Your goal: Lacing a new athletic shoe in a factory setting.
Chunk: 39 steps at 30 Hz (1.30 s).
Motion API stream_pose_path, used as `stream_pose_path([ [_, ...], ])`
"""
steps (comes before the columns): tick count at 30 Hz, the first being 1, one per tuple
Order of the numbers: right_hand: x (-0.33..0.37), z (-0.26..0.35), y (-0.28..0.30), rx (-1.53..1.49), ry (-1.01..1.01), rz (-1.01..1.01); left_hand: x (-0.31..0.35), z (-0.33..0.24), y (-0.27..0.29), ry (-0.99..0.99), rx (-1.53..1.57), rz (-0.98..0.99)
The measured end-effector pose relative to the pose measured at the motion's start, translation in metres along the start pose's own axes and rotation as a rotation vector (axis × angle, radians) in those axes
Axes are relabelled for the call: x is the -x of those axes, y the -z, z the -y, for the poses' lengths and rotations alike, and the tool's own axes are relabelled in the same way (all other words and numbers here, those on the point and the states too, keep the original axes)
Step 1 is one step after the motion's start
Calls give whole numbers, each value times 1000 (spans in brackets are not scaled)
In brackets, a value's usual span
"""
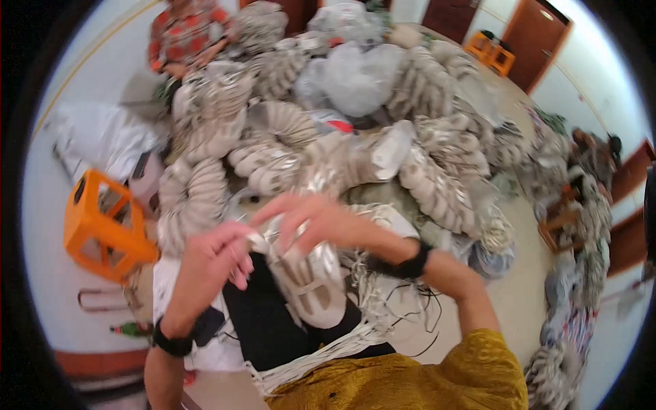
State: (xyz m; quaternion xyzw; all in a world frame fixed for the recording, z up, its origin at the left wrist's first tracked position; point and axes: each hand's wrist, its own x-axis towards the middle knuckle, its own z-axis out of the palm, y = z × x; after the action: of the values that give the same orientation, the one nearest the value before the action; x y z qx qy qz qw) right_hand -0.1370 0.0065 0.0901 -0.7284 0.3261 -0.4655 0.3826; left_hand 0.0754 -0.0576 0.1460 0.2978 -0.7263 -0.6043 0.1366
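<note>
A beige shoe upper [318, 290] lies across my black-clad lap, its rounded end toward me. Above its far end, my left hand [217, 256] has its fingers pinched together by a small whitish strip. What they hold cannot be made out. My right hand [307, 222] arches over the same end of the upper, close to the left fingertips. Its fingers are bent and smeared by motion, so a grip cannot be told. A bundle of white laces [328, 352] stretches over my lap, and more laces hang beside the upper on the right.
Stacks of nested beige shoe uppers [437, 191] cover the floor ahead, among clear plastic bags [359, 78]. An orange stool [102, 225] and a green bottle [132, 329] are at left. Dark cords [417, 307] lie at right. A person in a checked shirt [184, 34] sits at far left.
</note>
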Motion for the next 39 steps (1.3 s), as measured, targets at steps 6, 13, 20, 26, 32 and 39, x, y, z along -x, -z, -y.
stream_pose_path([
  [6,29,3,-37,-555,-373,-180,-5,-1,-28,38,-70,-9],
  [13,71,68,62,-209,-227,-550,-16,26,-21,-142,-143,-204],
  [20,136,144,132,307,-230,-772,-9,45,-6,54,-94,-159],
  [26,79,119,49,711,-390,-467,-15,26,-54,-379,-206,62],
  [32,30,101,-28,620,115,-102,19,18,-99,-520,188,20],
  [39,23,75,-6,395,-86,-256,72,34,54,-639,387,-397],
])
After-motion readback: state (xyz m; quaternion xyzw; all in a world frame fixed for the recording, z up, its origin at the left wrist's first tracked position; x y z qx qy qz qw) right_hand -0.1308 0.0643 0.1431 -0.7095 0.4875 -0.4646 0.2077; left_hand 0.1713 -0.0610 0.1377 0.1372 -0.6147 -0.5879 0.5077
